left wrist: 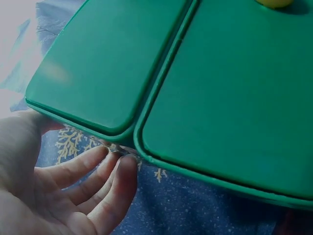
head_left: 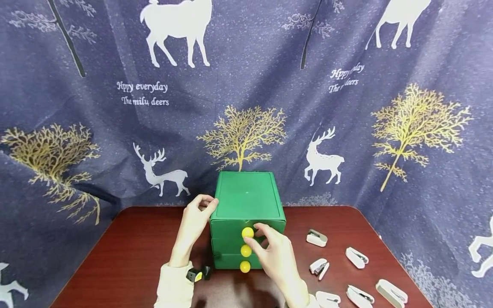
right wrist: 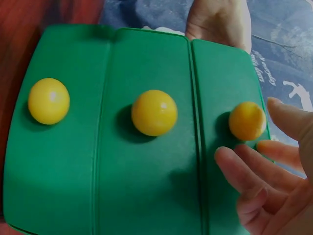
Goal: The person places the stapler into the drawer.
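Note:
A green drawer box (head_left: 246, 194) stands on the table, with three drawers stacked on its front. Each drawer bears a round yellow knob: the top knob (head_left: 247, 232), the middle knob (head_left: 246, 250) and the bottom knob (head_left: 245, 266). My left hand (head_left: 197, 219) is at the box's upper left side, its fingertips against or very near the side wall in the left wrist view. Around the top knob my right hand (head_left: 275, 252) spreads its thumb and fingers. The right wrist view shows gaps between this knob (right wrist: 247, 121) and the thumb (right wrist: 288, 117).
Several small white and grey staplers lie on the right of the reddish-brown table (head_left: 127, 252), among them one stapler (head_left: 316, 238) near the box and another (head_left: 391, 293) at the front right. A dark blue cloth (head_left: 246, 85) with deer and trees hangs behind.

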A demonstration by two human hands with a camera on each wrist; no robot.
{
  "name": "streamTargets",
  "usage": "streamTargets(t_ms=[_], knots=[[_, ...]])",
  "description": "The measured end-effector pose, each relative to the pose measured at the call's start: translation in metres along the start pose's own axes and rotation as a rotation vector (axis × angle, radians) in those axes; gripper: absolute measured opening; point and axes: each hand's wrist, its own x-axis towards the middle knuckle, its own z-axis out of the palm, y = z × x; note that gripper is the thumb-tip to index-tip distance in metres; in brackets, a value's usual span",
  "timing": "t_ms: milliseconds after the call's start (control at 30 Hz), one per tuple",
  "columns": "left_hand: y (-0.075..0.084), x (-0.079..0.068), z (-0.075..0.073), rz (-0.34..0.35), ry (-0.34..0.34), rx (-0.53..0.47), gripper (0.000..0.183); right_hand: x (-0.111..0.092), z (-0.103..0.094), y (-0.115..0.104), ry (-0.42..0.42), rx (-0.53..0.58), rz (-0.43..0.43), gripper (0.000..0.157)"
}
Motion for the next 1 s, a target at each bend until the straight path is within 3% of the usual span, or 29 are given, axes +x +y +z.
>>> streamTargets(t_ms=[467,1000], knots=[[0.000,-0.001,0.004,0.001,0.022,-0.053,0.022,-0.007,0.017,-0.007,0.091,-0.089,0.049,0.037],[-0.003,-0.003,0.002,-0.030,0.004,-0.096,0.028,-0.012,0.016,-0.009,0.103,-0.101,0.056,0.035]])
